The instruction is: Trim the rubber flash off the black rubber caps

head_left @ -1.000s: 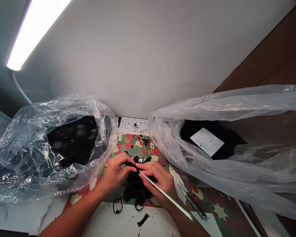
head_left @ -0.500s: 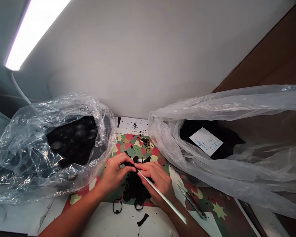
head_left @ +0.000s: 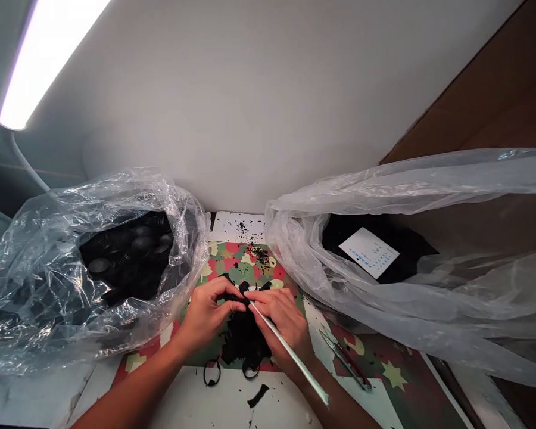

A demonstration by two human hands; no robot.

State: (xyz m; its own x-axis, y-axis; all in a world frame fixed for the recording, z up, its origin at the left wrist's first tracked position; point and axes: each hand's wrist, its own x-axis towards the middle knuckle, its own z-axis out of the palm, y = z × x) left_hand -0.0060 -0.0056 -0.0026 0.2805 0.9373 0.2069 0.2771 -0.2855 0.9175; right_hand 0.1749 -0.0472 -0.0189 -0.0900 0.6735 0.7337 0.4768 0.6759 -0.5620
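My left hand [head_left: 209, 310] is closed, thumb and forefinger pinching a small black piece [head_left: 236, 298] that is mostly hidden. My right hand [head_left: 283, 319] is closed around a long, thin, pale tool [head_left: 290, 354], whose tip meets the black piece between the two hands. Beneath them lies a heap of black scraps [head_left: 243, 339] on a patterned red and green sheet [head_left: 232, 262]. Nearer me are a black ring [head_left: 211, 373] and a curved black strip [head_left: 258, 395].
A clear plastic bag [head_left: 187, 238] of black ribbed parts stands at left. At right, another bag [head_left: 295, 238] holds black material and a white card [head_left: 369, 252]. Tweezers or scissors [head_left: 346, 360] lie right of my right hand. A lamp [head_left: 49, 59] hangs upper left.
The whole view has shifted slightly, with the bags and lamp a little farther left. Both hands keep nearly the same pose around the black piece.
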